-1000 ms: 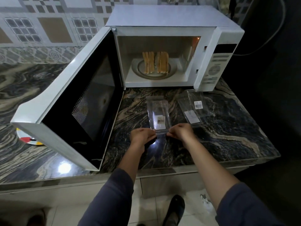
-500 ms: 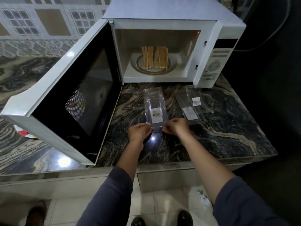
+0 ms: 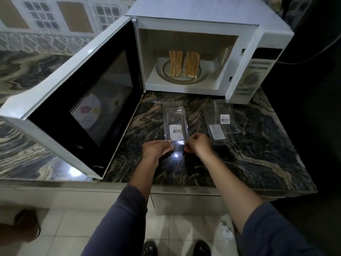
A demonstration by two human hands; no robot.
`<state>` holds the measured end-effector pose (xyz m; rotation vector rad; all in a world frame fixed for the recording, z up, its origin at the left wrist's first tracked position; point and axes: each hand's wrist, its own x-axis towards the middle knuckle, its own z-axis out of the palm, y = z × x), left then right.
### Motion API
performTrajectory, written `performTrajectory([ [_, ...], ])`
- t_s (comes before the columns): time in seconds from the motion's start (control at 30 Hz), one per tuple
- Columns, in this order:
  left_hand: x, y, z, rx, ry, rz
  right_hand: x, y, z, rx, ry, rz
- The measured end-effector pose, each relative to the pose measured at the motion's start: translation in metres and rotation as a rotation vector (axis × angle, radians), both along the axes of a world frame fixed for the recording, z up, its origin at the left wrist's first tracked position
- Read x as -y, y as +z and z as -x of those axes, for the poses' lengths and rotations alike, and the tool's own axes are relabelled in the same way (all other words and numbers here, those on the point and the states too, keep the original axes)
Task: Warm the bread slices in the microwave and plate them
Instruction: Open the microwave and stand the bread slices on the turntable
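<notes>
Two hands are busy: the left hand [image 3: 156,149] and the right hand [image 3: 198,145] each pinch a near corner of a thin clear plastic packet [image 3: 175,124] lying flat on the glossy, veined stone tabletop [image 3: 249,154]. The bread slices [image 3: 184,63] stand on edge on the round plate [image 3: 203,75] inside the open white microwave [image 3: 203,17]. They look light, soft and crumbly, so they are probably best lifted gently by their flat faces.

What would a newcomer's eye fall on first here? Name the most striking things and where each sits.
The white microwave at the back of the counter, its door swung wide left, shows bread slices standing on its turntable. In front, the left hand and right hand pinch the near end of a clear packet.
</notes>
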<state>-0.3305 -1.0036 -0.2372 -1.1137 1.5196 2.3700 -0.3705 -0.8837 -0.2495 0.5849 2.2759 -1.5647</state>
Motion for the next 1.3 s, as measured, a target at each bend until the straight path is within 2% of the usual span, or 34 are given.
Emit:
performTrajectory([
  [0.3,0.000,-0.006,0.000,0.049,0.033,0.066,-0.005,0.002,0.010,0.100,0.035,0.057],
  [0.53,0.002,-0.012,0.000,-0.011,-0.010,0.182,-0.008,-0.005,0.001,0.082,-0.016,0.235],
  [0.63,0.000,-0.016,-0.001,-0.051,-0.057,0.317,-0.009,-0.007,-0.003,0.041,-0.005,0.300],
  [0.73,-0.004,-0.011,-0.006,-0.049,-0.156,0.701,-0.017,-0.006,-0.009,-0.074,-0.022,0.257],
  [0.8,-0.012,-0.002,-0.013,-0.078,-0.125,0.916,-0.025,-0.005,-0.017,-0.173,-0.079,0.188],
  [0.9,-0.031,0.008,-0.023,-0.292,0.007,1.001,-0.043,-0.002,-0.036,-0.308,-0.194,0.146],
  [0.97,-0.049,0.012,-0.025,-0.407,0.010,0.994,-0.058,-0.002,-0.047,-0.412,-0.315,0.161],
  [1.03,-0.070,0.015,-0.023,-0.454,-0.063,0.879,-0.076,-0.003,-0.053,-0.494,-0.449,0.158],
  [1.13,-0.099,0.021,-0.014,-0.348,-0.237,0.680,-0.105,-0.002,-0.045,-0.540,-0.591,0.110],
  [1.2,-0.113,0.014,-0.002,-0.241,-0.343,0.593,-0.121,0.000,-0.030,-0.472,-0.558,0.094],
  [1.3,-0.129,0.003,0.014,-0.101,-0.355,0.433,-0.137,0.010,-0.008,-0.315,-0.337,0.068],
])
